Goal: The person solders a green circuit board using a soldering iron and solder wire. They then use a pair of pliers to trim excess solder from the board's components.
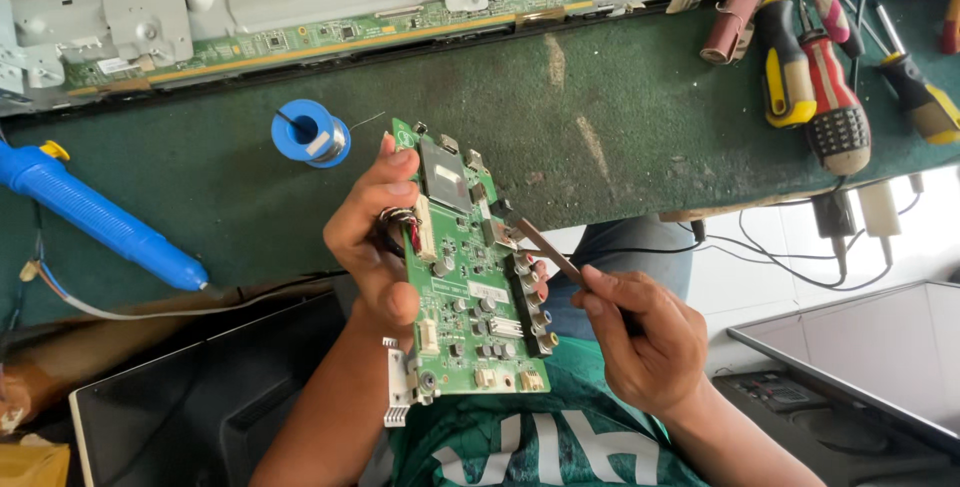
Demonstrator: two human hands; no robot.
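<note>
Green circuit board, held upright over the lap just below the green bench edge, long axis running away from the body. The left hand grips its left edge; the right hand, to its right, pinches a thin tool whose tip touches the board's right edge.

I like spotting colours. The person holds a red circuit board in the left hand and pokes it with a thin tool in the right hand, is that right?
Not quite: the circuit board is green, not red, as the head view shows. The left hand does hold it, and the right hand does touch a thin tool to it.
</note>
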